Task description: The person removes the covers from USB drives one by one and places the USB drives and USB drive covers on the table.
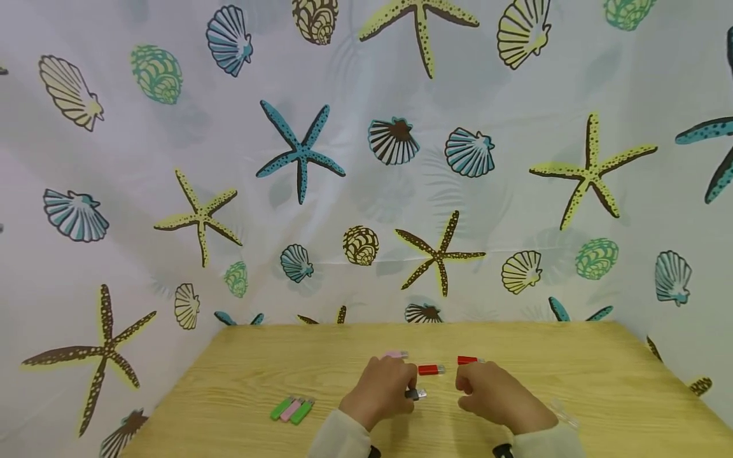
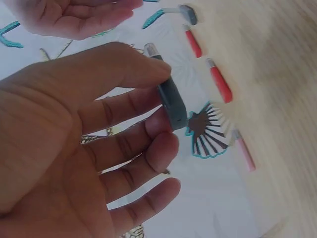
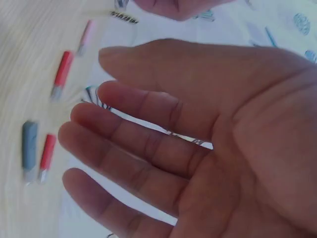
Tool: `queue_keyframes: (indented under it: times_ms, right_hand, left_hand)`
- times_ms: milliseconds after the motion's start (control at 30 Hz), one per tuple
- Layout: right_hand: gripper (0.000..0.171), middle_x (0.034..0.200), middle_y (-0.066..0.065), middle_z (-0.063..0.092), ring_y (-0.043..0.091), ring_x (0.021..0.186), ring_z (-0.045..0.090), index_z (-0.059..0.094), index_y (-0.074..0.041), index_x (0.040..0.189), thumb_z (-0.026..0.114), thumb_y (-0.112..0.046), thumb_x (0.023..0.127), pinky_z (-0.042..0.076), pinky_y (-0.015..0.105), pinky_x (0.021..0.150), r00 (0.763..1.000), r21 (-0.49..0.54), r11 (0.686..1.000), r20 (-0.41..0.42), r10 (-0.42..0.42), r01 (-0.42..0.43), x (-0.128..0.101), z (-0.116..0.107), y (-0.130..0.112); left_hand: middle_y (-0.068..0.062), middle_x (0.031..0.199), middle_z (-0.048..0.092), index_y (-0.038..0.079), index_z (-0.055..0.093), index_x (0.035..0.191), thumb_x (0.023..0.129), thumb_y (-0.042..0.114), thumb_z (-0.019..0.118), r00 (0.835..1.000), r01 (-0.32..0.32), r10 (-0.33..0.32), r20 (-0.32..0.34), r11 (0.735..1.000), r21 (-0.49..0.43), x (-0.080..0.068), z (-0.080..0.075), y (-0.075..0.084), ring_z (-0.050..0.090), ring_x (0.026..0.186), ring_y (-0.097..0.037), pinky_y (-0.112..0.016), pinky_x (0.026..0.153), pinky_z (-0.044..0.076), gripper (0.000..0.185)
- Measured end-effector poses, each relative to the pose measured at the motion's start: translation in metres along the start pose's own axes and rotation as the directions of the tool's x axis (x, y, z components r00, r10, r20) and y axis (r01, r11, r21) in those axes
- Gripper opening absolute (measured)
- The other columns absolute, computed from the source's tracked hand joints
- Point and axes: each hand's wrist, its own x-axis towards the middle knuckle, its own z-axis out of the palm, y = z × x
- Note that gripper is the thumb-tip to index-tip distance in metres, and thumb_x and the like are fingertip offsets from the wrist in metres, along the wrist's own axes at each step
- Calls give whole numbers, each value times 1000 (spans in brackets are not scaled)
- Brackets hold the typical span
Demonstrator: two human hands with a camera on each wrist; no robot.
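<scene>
My left hand [image 1: 401, 389] pinches a small dark grey lighter [image 1: 416, 394] between thumb and fingers, just above the wooden table [image 1: 572, 369]. The left wrist view shows the grey lighter [image 2: 172, 105] held at my left hand's [image 2: 159, 99] fingertips. My right hand [image 1: 465, 389] hovers beside it, fingers relaxed and empty; the right wrist view shows my right hand [image 3: 94, 99] with its bare palm. Beyond the hands lie two red lighters [image 1: 431, 369] [image 1: 468, 360] and a pink lighter [image 1: 396, 354].
A green, a pink and another green lighter [image 1: 292, 410] lie side by side at the front left. Another grey lighter [image 3: 29, 148] lies by a red one [image 3: 47, 153]. A clear item [image 1: 564, 413] sits right of my right wrist. A seashell-print curtain [image 1: 355, 159] surrounds the table.
</scene>
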Motion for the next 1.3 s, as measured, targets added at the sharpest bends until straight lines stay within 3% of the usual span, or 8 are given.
queue_keyframes:
  times_ms: [133, 233, 433, 767, 1000, 1300]
  right_hand:
    - [16, 81, -3, 58, 13, 71, 51, 62, -10, 89, 75, -6, 80, 46, 34, 64, 992, -4, 992, 23, -127, 127, -4, -4, -11]
    - [17, 84, -4, 61, 16, 74, 56, 63, -11, 90, 76, -8, 80, 49, 35, 65, 985, -12, 985, 22, -172, 172, -7, -7, -20]
    - [18, 88, -3, 64, 20, 78, 61, 63, -11, 92, 77, -11, 80, 51, 34, 66, 982, 5, 982, 35, -187, 187, -15, -11, -37]
    - [19, 93, -8, 63, 10, 79, 59, 64, -16, 95, 76, -22, 83, 50, 30, 68, 979, 32, 986, 112, -169, 167, -31, -16, -55]
    - [16, 94, -17, 65, 2, 80, 59, 68, -22, 100, 74, -20, 85, 51, 28, 69, 956, 120, 970, 181, -232, 213, -32, -19, -69]
    - [7, 78, -22, 58, -3, 70, 52, 67, -23, 88, 70, -17, 89, 46, 24, 62, 942, 103, 957, 174, -286, 271, -34, -18, -81]
  left_hand:
    - [14, 67, 50, 22, 62, 77, 71, 17, 83, 999, -34, 34, -19, 999, -19, -10, -8, 1, 40, 59, -3, -28, 59, 31, 22]
    - [14, 67, 49, 22, 62, 77, 71, 17, 83, 998, -60, 60, -31, 998, -3, -19, -15, 3, 40, 60, -3, -26, 59, 31, 22]
    - [13, 66, 50, 20, 64, 79, 73, 17, 80, 991, -130, 130, -30, 992, 3, -30, -28, 7, 39, 58, -3, -23, 55, 31, 17]
    - [14, 70, 54, 19, 68, 85, 78, 17, 77, 969, -247, 247, -3, 966, -80, -48, -56, 24, 41, 59, 1, -19, 57, 34, 12]
    - [15, 75, 51, 20, 66, 92, 84, 22, 75, 966, -257, 258, -1, 963, -85, -63, -75, 29, 41, 66, -1, -19, 63, 34, 13]
    - [17, 75, 47, 22, 64, 97, 85, 29, 74, 958, -285, 286, 8, 958, -37, -75, -89, 28, 39, 69, 0, -18, 66, 33, 17]
